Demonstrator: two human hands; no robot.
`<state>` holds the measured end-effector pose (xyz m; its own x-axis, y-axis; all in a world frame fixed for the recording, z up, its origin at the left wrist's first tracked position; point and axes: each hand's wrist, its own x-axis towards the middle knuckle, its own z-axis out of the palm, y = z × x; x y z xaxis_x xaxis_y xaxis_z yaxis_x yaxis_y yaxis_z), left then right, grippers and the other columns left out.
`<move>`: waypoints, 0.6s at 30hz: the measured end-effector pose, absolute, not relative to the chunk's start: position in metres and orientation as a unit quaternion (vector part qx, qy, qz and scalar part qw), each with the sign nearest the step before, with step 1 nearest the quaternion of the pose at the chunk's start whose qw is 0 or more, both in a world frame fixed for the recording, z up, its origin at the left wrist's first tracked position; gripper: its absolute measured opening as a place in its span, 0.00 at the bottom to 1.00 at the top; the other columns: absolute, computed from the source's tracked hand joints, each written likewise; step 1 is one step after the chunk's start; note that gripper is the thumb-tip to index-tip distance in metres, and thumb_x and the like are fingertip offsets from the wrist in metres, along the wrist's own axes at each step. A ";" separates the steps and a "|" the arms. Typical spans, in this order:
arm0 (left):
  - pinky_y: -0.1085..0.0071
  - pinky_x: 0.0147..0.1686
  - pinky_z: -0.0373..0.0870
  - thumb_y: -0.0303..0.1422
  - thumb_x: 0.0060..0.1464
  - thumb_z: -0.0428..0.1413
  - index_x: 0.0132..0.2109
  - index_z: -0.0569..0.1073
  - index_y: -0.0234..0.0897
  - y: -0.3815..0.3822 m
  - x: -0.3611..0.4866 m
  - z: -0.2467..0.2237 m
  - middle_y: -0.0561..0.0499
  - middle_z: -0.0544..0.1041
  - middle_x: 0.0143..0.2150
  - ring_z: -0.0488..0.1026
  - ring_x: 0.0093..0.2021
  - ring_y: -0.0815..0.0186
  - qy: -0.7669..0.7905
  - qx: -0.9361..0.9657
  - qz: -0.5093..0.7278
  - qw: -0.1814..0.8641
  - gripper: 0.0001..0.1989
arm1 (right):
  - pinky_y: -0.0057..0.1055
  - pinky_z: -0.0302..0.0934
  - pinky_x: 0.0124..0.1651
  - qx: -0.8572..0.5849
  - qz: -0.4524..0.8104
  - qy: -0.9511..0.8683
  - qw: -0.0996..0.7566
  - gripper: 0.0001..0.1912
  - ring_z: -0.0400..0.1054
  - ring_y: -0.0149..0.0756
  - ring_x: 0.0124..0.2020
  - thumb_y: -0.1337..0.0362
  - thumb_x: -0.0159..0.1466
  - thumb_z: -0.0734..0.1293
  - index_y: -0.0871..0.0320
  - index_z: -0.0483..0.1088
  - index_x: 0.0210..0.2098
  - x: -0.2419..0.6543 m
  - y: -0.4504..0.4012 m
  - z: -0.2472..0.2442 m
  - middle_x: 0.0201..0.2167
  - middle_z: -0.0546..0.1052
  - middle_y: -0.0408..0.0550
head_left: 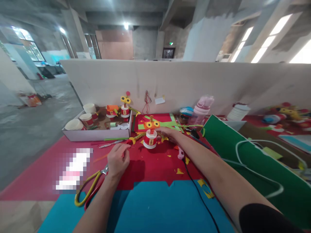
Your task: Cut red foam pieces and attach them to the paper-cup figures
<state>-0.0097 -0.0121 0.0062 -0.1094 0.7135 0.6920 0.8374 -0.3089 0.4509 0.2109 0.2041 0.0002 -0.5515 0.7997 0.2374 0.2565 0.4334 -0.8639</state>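
Observation:
A small paper-cup figure (150, 139) stands upright in front of me, with a red-and-white cup body, folded yellow-and-black arms and an orange head with yellow ring eyes. My right hand (166, 133) reaches in from the right and has its fingers closed at the figure's arm and neck; its fingertips are partly hidden behind the cup. My left hand (118, 158) lies over the red table to the left of the figure, apart from it, fingers loosely bent and thumb apart, holding nothing visible. Yellow-and-red-handled scissors (93, 184) lie beside my left wrist.
A white tray (97, 135) with paper cups and another figure stands at the back left. A pink glue gun (180, 153) trails a black cord. Behind are a pink bottle (202, 110) and a white partition (170, 81). A green board (233, 158) leans at right; blue sheet (155, 207) lies nearest me.

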 end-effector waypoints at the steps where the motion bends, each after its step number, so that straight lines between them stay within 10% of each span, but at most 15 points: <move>1: 0.70 0.45 0.69 0.26 0.54 0.47 0.38 0.73 0.39 -0.012 -0.010 0.006 0.49 0.76 0.38 0.72 0.42 0.66 -0.582 -0.665 -0.463 0.068 0.11 | 0.26 0.65 0.26 -0.347 0.400 -0.794 0.300 0.03 0.66 0.29 0.20 0.68 0.45 0.71 0.60 0.72 0.20 0.216 0.206 0.006 0.17 0.74 0.39; 11: 0.71 0.43 0.68 0.25 0.53 0.48 0.37 0.74 0.38 -0.011 -0.009 0.005 0.49 0.76 0.36 0.71 0.40 0.65 -0.588 -0.667 -0.451 0.072 0.10 | 0.35 0.67 0.37 -0.508 0.179 -0.556 0.633 0.18 0.71 0.35 0.31 0.62 0.51 0.70 0.61 0.68 0.40 0.284 0.136 0.070 0.33 0.76 0.48; 18: 0.70 0.44 0.67 0.26 0.53 0.48 0.38 0.73 0.38 -0.011 -0.014 0.005 0.48 0.76 0.38 0.72 0.42 0.65 -0.614 -0.650 -0.443 0.062 0.10 | 0.32 0.68 0.38 -0.299 0.436 -0.652 0.544 0.17 0.72 0.35 0.37 0.60 0.57 0.68 0.55 0.65 0.45 0.176 -0.014 0.012 0.38 0.75 0.48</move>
